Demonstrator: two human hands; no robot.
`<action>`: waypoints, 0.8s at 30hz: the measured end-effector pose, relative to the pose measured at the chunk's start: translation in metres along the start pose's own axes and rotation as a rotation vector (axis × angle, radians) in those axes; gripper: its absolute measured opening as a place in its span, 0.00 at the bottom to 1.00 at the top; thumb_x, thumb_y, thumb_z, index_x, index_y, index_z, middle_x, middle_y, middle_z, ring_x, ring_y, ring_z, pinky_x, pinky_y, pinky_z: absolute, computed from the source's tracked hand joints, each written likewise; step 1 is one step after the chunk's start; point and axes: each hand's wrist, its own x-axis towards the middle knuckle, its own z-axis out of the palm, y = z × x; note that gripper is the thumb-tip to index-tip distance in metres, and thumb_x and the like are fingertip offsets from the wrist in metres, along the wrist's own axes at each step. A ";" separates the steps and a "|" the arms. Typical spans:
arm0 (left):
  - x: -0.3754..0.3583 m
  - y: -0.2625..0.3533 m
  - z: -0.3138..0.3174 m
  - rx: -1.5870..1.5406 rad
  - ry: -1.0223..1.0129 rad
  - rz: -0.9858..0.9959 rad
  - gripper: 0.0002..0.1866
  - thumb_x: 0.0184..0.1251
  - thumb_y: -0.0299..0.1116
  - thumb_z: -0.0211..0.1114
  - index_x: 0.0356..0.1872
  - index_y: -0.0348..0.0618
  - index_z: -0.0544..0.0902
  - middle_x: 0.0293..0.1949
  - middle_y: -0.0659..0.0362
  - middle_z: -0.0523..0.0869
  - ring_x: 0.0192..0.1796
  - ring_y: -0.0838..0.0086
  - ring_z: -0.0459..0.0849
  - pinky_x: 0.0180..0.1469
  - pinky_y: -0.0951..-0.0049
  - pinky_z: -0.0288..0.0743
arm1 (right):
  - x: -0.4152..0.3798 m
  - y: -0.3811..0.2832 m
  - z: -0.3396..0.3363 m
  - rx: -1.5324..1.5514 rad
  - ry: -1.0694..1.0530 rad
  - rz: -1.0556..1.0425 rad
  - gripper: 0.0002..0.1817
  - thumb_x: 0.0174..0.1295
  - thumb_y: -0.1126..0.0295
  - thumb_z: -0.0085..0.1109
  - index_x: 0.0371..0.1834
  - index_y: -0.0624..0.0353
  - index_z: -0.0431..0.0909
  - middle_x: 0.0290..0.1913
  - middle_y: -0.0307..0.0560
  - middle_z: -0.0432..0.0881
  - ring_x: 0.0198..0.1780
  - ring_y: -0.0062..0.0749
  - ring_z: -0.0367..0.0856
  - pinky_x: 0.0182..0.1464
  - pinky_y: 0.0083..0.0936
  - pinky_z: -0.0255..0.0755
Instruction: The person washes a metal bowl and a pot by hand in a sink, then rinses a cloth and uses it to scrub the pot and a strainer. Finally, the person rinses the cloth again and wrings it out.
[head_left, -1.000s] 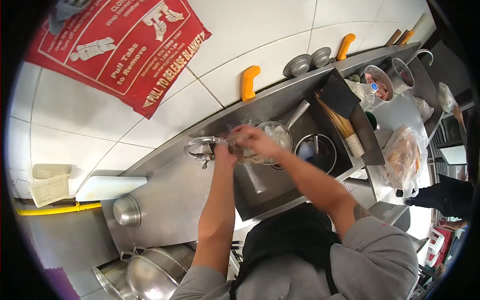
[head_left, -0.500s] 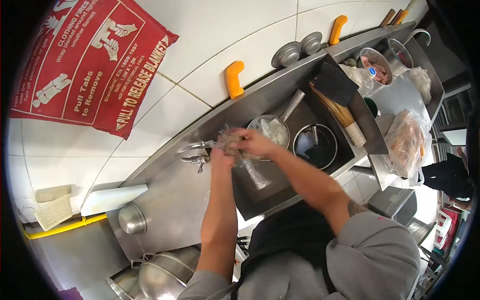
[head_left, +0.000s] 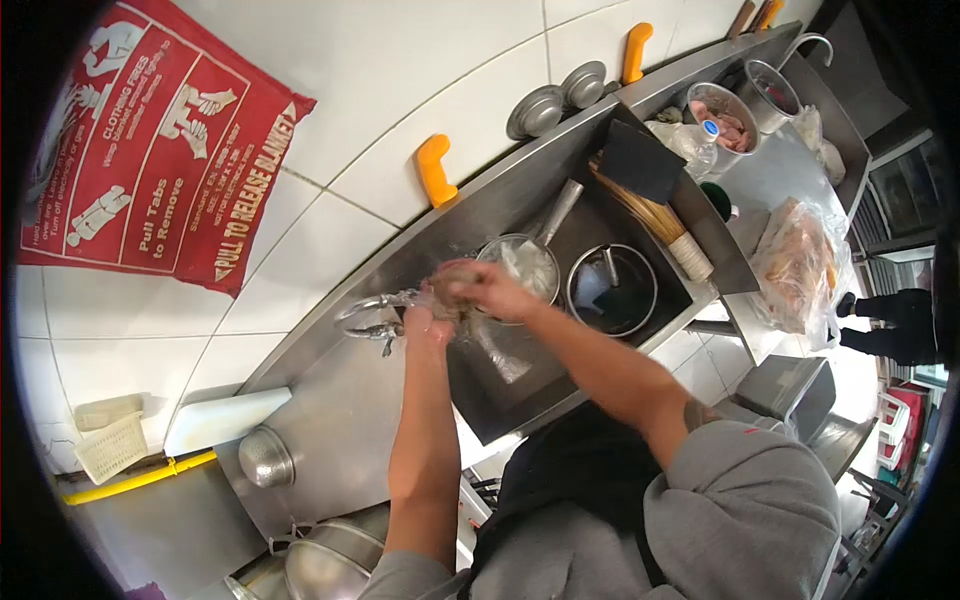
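Close to the tap, both hands work over the sink under running water. A wet brownish-grey clump is between them, blurred by motion, so its kind does not show. My right hand is closed over it from above. My left hand is under the tap's mouth, against the clump's near side, its fingers mostly hidden. Just beyond my right hand is a long-handled metal pan with whitish, translucent stuff in it. Beside that stands a round pot of dark liquid with a handle sticking up.
A bamboo brush and a black sheet lie at the sink's right end. Farther right are a bowl of raw meat and a bagged heap of meat. A white board and metal bowl stand left.
The head view has shifted slightly, so the scene sits a little further left. Both hands stay at the tap with the clump, my right hand moving over it.
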 end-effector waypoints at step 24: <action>-0.081 0.034 0.070 0.029 -0.140 -0.073 0.25 0.73 0.50 0.51 0.58 0.39 0.73 0.52 0.53 0.79 0.52 0.62 0.78 0.55 0.61 0.73 | 0.021 -0.027 -0.014 -0.666 -0.153 -0.127 0.17 0.58 0.57 0.61 0.37 0.61 0.79 0.39 0.55 0.82 0.41 0.51 0.80 0.46 0.37 0.74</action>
